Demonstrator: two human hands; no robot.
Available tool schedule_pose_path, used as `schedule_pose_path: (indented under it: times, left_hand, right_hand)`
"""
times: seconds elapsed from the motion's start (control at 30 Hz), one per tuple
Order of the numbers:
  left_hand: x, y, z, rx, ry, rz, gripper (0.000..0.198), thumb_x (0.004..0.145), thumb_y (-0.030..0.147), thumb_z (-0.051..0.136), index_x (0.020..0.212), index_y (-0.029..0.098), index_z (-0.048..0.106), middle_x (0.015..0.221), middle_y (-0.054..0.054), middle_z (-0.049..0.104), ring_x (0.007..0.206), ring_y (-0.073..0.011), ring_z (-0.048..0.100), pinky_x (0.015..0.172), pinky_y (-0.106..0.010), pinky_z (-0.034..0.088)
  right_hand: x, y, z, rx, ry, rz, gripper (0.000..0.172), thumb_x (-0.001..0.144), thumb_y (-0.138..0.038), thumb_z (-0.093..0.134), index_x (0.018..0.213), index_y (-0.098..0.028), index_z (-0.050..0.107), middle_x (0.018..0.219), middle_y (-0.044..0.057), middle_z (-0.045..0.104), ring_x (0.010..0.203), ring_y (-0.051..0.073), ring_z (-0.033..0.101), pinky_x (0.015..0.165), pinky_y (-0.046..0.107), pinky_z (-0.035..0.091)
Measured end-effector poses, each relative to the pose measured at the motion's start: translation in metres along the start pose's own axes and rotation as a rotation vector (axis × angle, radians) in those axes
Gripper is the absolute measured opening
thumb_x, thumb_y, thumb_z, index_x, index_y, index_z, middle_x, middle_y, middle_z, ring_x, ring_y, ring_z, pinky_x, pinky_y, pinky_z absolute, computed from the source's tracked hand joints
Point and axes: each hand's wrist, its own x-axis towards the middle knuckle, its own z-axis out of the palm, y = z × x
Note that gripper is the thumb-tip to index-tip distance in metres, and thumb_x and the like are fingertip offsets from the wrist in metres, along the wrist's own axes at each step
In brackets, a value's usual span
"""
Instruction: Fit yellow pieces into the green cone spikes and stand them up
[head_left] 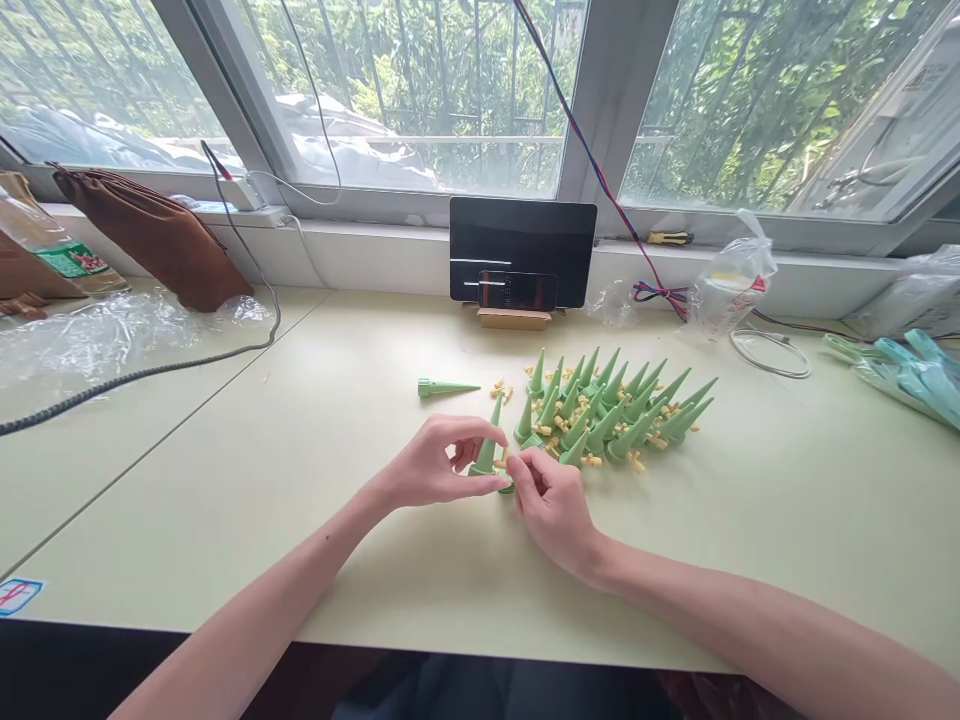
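My left hand (442, 462) curls its fingers and thumb around a green plant watering spike (489, 448), which stands point up near the table's middle. Close against it, my right hand (553, 500) is closed in a pinch at a small yellow valve (501, 463) on the spike's lower part. The fingers hide some of the valve and base. Behind my left hand, another green spike (446, 388) lies on its side, with loose yellow valves (501, 390) to its right. Beyond my right hand, several green spikes with yellow valves (615, 415) stand in a dense group.
A black tablet (523, 245) leans at the windowsill, with a phone (517, 291) on a cardboard stand before it. A brown pouch (150, 235) and dark cable (150, 370) lie left. Plastic bags (731, 285) and a white cable (772, 355) lie right.
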Motion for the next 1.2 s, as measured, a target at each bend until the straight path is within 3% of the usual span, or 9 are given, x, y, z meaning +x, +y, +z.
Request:
schedule_pose_path:
  times: [0.1,0.27,0.37,0.63,0.83,1.07,1.2]
  left_hand:
    - [0.0004,0.0001,0.0002,-0.003,-0.006,0.007,0.027,0.078,0.034,0.078,0.097,0.016,0.071,0.063,0.002,0.055,0.054,-0.0088,0.044,0.049,-0.02,0.04]
    - [-0.0002,-0.003,-0.0015,0.005,0.016,-0.008,0.025,0.079,0.032,0.077,0.098,0.016,0.071,0.063,0.003,0.052,0.055,-0.009,0.044,0.049,-0.02,0.04]
    - [-0.0005,-0.004,-0.0023,0.004,0.026,-0.011,0.025,0.08,0.031,0.077,0.099,0.016,0.071,0.062,0.004,0.051,0.055,-0.0088,0.045,0.05,-0.02,0.041]
    - [0.001,-0.0041,-0.0024,-0.015,-0.036,-0.023,0.036,0.078,0.037,0.079,0.106,0.016,0.07,0.066,0.003,0.054,0.058,-0.0099,0.048,0.051,-0.02,0.045]
    - [-0.0004,-0.0041,-0.0025,0.061,-0.066,0.0,0.034,0.078,0.036,0.08,0.104,0.017,0.071,0.065,0.003,0.052,0.056,-0.0092,0.045,0.054,-0.022,0.044]
    - [-0.0001,-0.0024,-0.0001,0.046,-0.078,0.015,0.031,0.078,0.035,0.08,0.102,0.018,0.071,0.067,0.002,0.059,0.058,-0.0099,0.05,0.055,-0.022,0.046]
    - [-0.001,-0.0019,-0.0002,0.019,-0.076,-0.009,0.031,0.079,0.036,0.078,0.103,0.017,0.071,0.073,0.0,0.063,0.059,-0.0101,0.053,0.055,-0.022,0.049]
  right_hand:
    - [-0.0001,-0.0007,-0.0001,-0.021,0.02,0.003,0.044,0.101,-0.051,0.044,0.069,-0.021,0.048,0.052,-0.005,0.041,0.045,0.009,0.035,0.043,0.024,0.029]
    - [-0.0015,-0.0037,-0.0005,0.043,-0.012,0.039,0.029,0.1,-0.048,0.049,0.1,-0.02,0.055,0.052,-0.008,0.042,0.042,0.01,0.036,0.041,0.023,0.027]
    - [-0.002,-0.0035,-0.0004,0.047,-0.023,0.026,0.025,0.099,-0.045,0.051,0.104,-0.02,0.054,0.052,-0.008,0.043,0.042,0.01,0.037,0.042,0.023,0.028]
    - [-0.0015,-0.0006,0.0,0.031,-0.021,0.017,0.021,0.101,-0.04,0.049,0.099,-0.02,0.053,0.053,-0.008,0.043,0.044,0.01,0.037,0.044,0.024,0.026]
    - [-0.0004,-0.0012,-0.0005,-0.007,0.007,-0.025,0.029,0.1,-0.039,0.05,0.079,-0.019,0.053,0.057,-0.007,0.038,0.049,0.009,0.03,0.046,0.024,0.023]
    - [0.0013,-0.0028,-0.0005,-0.061,0.057,-0.055,0.046,0.101,-0.04,0.048,0.062,-0.02,0.033,0.054,-0.007,0.026,0.051,0.009,0.022,0.047,0.026,0.019]
    - [0.0006,-0.0035,-0.0008,-0.014,0.038,-0.014,0.036,0.101,-0.042,0.049,0.072,-0.02,0.048,0.054,-0.007,0.033,0.049,0.009,0.027,0.046,0.025,0.021]
